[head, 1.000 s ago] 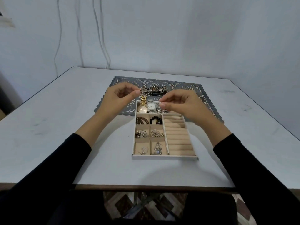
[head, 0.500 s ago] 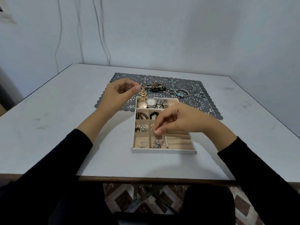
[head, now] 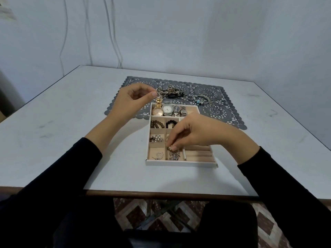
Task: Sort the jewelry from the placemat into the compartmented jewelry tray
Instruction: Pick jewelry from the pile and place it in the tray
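Just under the right hand (head: 197, 133): the near middle compartment (head: 184, 154) of the cream compartmented cardboard jewelry tray (head: 179, 163). It lies straight below the fingertips and already holds a heap of silvery pieces (head: 174, 155).
Right-hand pose: palm down, wrist arched over the tray, fingers bunched and pointing down and to its left. Thumb and fingertips pinch a small silvery jewelry piece (head: 170, 148).
Pinched piece: too small to name its kind or its long axis. I cannot tell whether it touches the heap or hangs just above it.
Coming move, as I judge it: opening the pinch would drop the piece into that compartment, with no sideways reach. The divider walls sit close on either side of the fingertips.
Left hand (head: 132, 100): raised beyond and to the left of the right hand, fingers curled, thumb tip against the forefinger. I cannot tell whether something thin is caught between them.
Just past the left fingertips: a tangle of dark and silvery chains (head: 170, 91) on the dark grey lace-cut placemat (head: 223, 113). It is much nearer this hand than the right, and its long axis runs across, away from the thumb.
Beyond the right hand: a silver bangle with a turquoise bead (head: 201, 100) on the placemat, well apart from both hands.
Progress, judged: unsorted pieces remain on the placemat.
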`<action>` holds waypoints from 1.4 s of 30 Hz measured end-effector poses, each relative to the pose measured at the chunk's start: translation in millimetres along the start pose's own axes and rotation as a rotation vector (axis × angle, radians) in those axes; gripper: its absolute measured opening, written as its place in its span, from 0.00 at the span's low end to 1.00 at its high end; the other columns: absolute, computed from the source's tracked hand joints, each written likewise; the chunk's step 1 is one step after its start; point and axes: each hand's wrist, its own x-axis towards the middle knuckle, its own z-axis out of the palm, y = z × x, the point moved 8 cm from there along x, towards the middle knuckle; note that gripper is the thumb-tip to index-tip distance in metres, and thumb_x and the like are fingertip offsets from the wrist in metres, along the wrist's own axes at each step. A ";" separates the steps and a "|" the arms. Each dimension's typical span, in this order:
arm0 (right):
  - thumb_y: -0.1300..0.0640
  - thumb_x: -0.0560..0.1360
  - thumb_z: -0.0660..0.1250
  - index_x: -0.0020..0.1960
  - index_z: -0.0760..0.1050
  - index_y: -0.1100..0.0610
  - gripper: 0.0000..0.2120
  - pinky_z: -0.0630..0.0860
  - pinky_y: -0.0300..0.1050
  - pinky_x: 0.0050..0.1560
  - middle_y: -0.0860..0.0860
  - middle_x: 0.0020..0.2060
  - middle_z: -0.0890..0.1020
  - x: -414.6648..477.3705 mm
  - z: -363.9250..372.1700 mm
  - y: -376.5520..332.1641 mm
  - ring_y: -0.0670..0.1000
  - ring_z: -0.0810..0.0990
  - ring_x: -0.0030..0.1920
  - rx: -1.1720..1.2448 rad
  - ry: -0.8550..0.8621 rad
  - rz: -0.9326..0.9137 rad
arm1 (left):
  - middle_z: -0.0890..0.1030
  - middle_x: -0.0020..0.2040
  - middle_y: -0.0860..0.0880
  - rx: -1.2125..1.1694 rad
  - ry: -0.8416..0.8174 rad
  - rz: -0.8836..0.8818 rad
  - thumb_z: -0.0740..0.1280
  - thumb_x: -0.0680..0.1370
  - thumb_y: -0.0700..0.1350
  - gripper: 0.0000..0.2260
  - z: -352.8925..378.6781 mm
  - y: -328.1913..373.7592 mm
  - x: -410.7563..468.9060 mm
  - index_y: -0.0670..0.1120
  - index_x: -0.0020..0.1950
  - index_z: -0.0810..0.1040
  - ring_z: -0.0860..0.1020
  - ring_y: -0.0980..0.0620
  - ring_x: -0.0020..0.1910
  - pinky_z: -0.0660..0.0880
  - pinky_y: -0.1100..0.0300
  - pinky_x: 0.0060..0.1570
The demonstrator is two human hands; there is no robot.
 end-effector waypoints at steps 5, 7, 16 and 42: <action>0.62 0.71 0.74 0.51 0.84 0.55 0.10 0.79 0.38 0.51 0.40 0.42 0.84 -2.6 0.9 -2.5 0.38 0.83 0.42 -0.085 -0.016 0.030 | 0.83 0.41 0.53 0.003 -0.008 0.002 0.73 0.75 0.42 0.02 1.3 1.0 -1.0 0.48 0.46 0.82 0.79 0.57 0.42 0.76 0.66 0.46; 0.62 0.71 0.74 0.51 0.84 0.53 0.10 0.79 0.39 0.51 0.40 0.43 0.84 -2.6 1.6 -1.9 0.39 0.82 0.43 -0.110 -0.011 0.039 | 0.83 0.41 0.52 0.012 -0.012 0.002 0.73 0.75 0.42 0.02 1.5 1.0 -0.8 0.49 0.46 0.82 0.79 0.56 0.42 0.76 0.65 0.46; 0.59 0.71 0.73 0.54 0.82 0.60 0.12 0.79 0.46 0.56 0.52 0.47 0.86 -13.1 -27.7 22.3 0.51 0.84 0.49 0.230 0.242 -0.017 | 0.83 0.42 0.51 0.016 -0.020 -0.006 0.73 0.76 0.42 0.02 1.8 1.9 -2.8 0.48 0.47 0.82 0.79 0.55 0.42 0.76 0.64 0.46; 0.54 0.81 0.59 0.59 0.75 0.64 0.16 0.71 0.49 0.54 0.59 0.55 0.80 -40.0 -52.4 136.9 0.58 0.76 0.55 -0.339 0.673 0.445 | 0.83 0.38 0.52 -0.008 -0.179 -0.071 0.72 0.73 0.45 0.03 20.6 12.7 -23.0 0.48 0.45 0.83 0.79 0.56 0.39 0.77 0.67 0.37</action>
